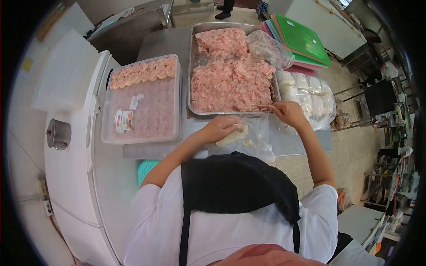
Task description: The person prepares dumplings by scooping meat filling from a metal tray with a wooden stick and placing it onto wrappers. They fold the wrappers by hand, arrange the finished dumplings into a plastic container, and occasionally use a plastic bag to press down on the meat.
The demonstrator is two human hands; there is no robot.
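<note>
A metal tray (191, 84) holds a big mass of pink ground meat (230, 84). At the tray's lower right corner is my right hand (287, 113), its fingers pinched together at the edge of the meat; what lies between them is too small to make out. My left hand (224, 128) is closed on a pale round wrapper (235, 135), just below the tray. Beneath the wrapper lies a clear plastic bag (259, 141). Left of the tray, a plastic container (179, 106) holds rows of filled rounds (144, 73), partly under a labelled sheet.
Bagged white dough pieces (313, 95) lie right of the tray. Green and pink lids (304, 40) are stacked behind them. A crumpled plastic bag (268, 46) rests at the tray's upper right. A metal pot (60, 134) stands at far left. A person's legs (226, 9) show beyond the table.
</note>
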